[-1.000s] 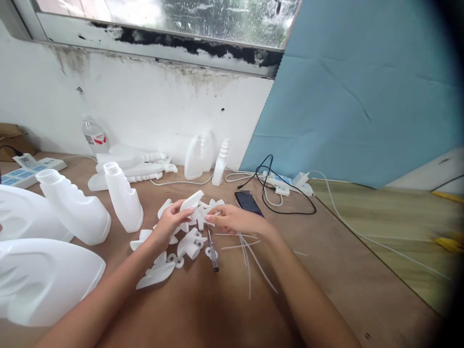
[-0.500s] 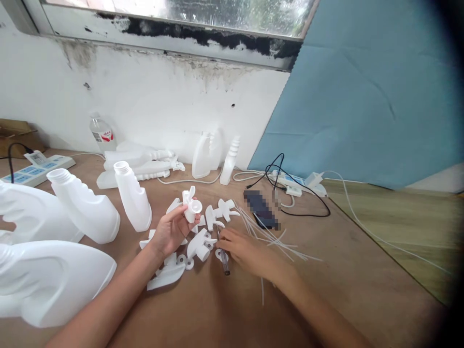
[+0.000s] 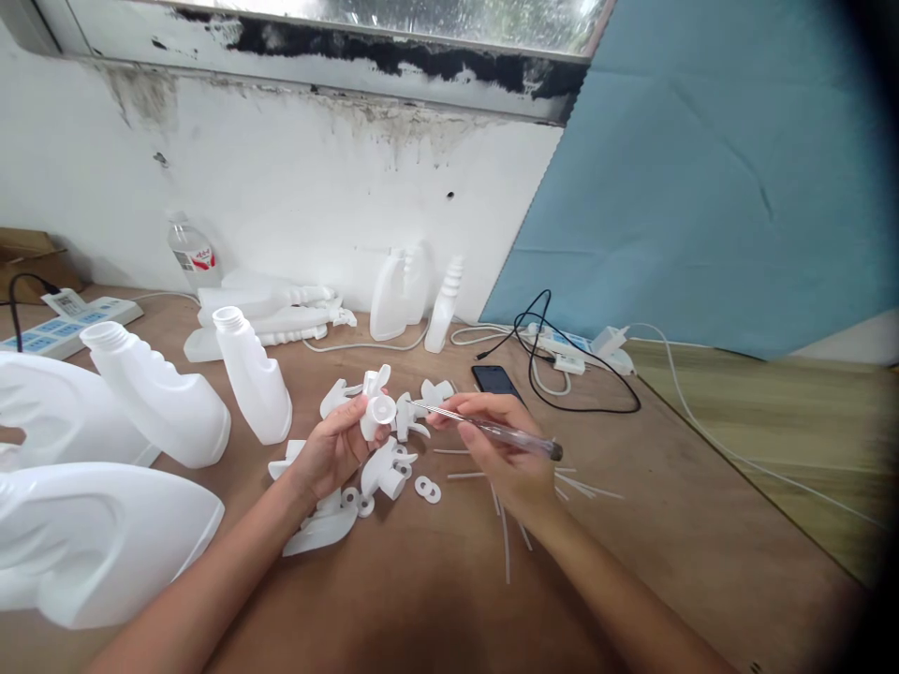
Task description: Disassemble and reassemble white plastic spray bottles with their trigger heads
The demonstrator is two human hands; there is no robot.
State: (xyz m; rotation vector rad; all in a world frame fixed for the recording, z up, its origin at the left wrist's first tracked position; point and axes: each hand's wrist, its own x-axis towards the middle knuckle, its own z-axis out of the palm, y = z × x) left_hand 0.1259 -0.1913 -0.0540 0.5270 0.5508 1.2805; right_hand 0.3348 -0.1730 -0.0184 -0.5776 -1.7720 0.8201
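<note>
Between the thumb and fingers of my left hand [image 3: 335, 449] is a white spray trigger head [image 3: 380, 409], its round opening facing me. My right hand [image 3: 502, 449] grips a screwdriver [image 3: 516, 438] with a clear handle and a dark end; its thin metal shaft points left toward the spray head, apart from it. Several more white trigger parts [image 3: 385, 470] lie on the table below and beyond my left hand. White washers [image 3: 427, 489] rest between my hands. Thin white tubes [image 3: 507, 543] are spread under and around my right hand, which partly hides them.
White bottles stand upright [image 3: 257, 384] and lie at the left, one large bottle [image 3: 119, 543] close to my left forearm. More bottles [image 3: 267, 314] are along the wall. A phone [image 3: 495, 379], black cable [image 3: 596, 410] and power strip [image 3: 582, 351] lie beyond my right hand.
My right hand has lifted the screwdriver off the table and turned its shaft toward the spray head. My left hand still holds the spray head, with its opening turned more toward me.
</note>
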